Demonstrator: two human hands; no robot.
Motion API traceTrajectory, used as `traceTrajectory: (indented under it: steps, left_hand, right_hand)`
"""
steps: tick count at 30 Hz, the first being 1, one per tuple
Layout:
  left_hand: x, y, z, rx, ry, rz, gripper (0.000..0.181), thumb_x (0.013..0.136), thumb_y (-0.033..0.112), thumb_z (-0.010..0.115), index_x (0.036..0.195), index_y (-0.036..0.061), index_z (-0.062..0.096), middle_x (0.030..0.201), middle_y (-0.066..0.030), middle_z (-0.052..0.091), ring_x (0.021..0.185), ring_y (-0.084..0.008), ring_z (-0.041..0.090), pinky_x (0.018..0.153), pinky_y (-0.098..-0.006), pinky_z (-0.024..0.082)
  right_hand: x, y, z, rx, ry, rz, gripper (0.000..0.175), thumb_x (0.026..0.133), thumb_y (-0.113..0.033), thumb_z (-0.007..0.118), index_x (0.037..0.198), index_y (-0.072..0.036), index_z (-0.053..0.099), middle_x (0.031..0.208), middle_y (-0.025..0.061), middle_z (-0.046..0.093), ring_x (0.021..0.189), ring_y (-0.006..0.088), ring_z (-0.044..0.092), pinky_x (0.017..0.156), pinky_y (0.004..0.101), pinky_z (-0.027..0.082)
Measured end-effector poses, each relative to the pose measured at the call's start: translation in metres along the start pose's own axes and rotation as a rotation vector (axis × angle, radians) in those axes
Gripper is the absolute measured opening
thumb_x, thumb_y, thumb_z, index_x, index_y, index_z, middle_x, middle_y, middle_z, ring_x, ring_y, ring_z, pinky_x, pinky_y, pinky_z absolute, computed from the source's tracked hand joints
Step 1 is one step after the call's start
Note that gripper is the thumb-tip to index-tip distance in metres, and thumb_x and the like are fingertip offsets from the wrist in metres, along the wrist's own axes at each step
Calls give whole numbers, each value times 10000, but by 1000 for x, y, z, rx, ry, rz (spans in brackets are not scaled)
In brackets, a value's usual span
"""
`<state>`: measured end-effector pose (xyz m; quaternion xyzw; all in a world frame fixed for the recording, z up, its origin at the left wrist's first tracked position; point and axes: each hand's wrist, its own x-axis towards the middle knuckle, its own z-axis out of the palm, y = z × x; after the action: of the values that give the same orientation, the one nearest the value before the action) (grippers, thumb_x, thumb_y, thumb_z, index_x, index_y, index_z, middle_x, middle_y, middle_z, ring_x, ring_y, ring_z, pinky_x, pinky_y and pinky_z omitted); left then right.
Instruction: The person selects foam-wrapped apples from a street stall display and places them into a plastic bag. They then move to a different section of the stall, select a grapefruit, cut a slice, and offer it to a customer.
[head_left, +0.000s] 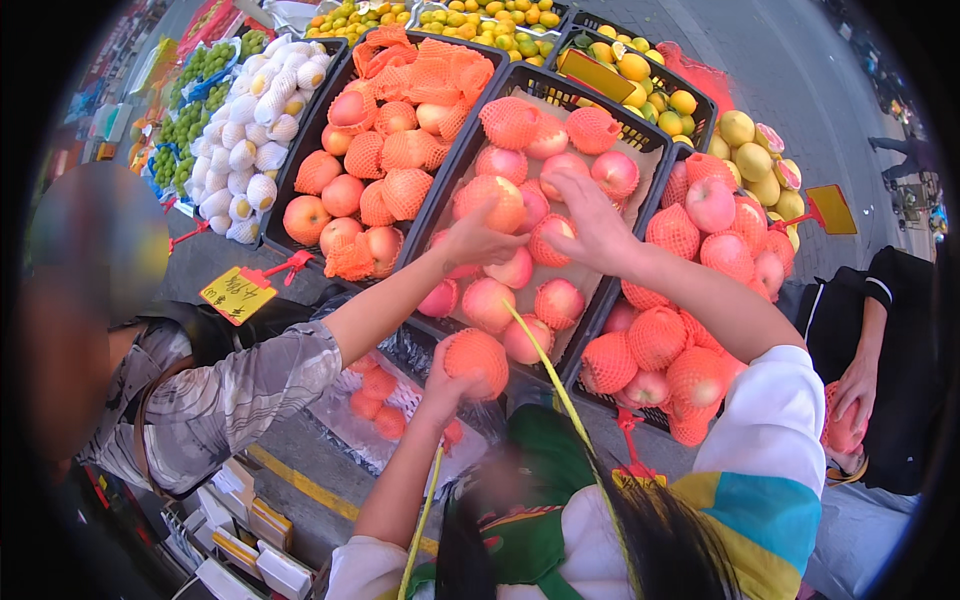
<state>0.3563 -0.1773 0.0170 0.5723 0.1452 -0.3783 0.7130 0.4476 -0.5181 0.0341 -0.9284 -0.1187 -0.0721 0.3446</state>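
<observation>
My left hand (444, 382) grips an apple in an orange foam net (480, 363) at the near edge of a black plastic crate (631, 259). Over that crate, my right hand (594, 223) is spread, its thumb by a netted apple (551, 241) and its fingertips over another apple (564, 171); contact is hard to judge. Cardboard lining (581, 279) shows between the apples. Coming from the left, another person's hand (480, 244) is among the same apples, beside a netted apple (491, 202).
Crates of netted apples stand left (405, 191) and right (731, 255). Farther off lie oranges (634, 67), white-netted fruit (244, 154) and green grapes (184, 127). A price tag (238, 295) stands at left. At right, a person's hand (855, 386) holds a netted fruit (841, 427). Yellow cords (551, 367) hang before me.
</observation>
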Motion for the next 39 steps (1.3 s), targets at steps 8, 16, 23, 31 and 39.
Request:
traceTrajectory:
  steps: [8, 16, 23, 31, 39]
  left_hand:
    - [69, 18, 78, -327, -173, -208, 546, 945, 342, 583, 1394, 107, 380, 1296, -97, 528, 1233, -272, 511, 1001, -467, 458]
    - [44, 19, 41, -152, -180, -237, 561, 960, 263, 574, 1458, 132, 350, 1410, -103, 434, 1161, -220, 553, 966, -378, 459]
    - [-27, -60, -45, 217, -17, -238, 482, 933, 124, 605, 1381, 77, 436, 1317, -98, 531, 1107, -167, 557, 911, -296, 455]
    - [-101, -128, -99, 263, 237, -242, 419, 917, 130, 633, 1309, 44, 513, 1213, -92, 598, 977, -146, 604, 797, -263, 479]
    - [-111, -166, -160, 328, 321, -248, 389, 913, 126, 601, 1270, -9, 523, 1103, -142, 630, 980, -188, 605, 845, -299, 497]
  right_hand:
    - [-60, -102, 37, 202, -336, 339, 957, 616, -353, 848, 1373, -30, 360, 1424, 262, 325, 1288, 446, 396, 1065, 482, 370]
    - [25, 33, 12, 273, 28, 736, 796, 602, -324, 812, 1272, -57, 476, 1189, 209, 557, 1127, 312, 559, 970, 382, 458]
    - [139, 149, 9, -370, 126, 468, 824, 664, -296, 781, 1386, -127, 421, 1395, 213, 416, 1246, 393, 452, 1057, 462, 404]
    - [159, 153, 18, -617, -11, 511, 945, 727, -337, 773, 1510, -286, 247, 1529, 215, 243, 1316, 469, 368, 1082, 520, 372]
    - [76, 9, -20, -238, -122, 333, 526, 794, -237, 652, 1255, -11, 536, 1201, 233, 594, 1143, 373, 568, 989, 424, 453]
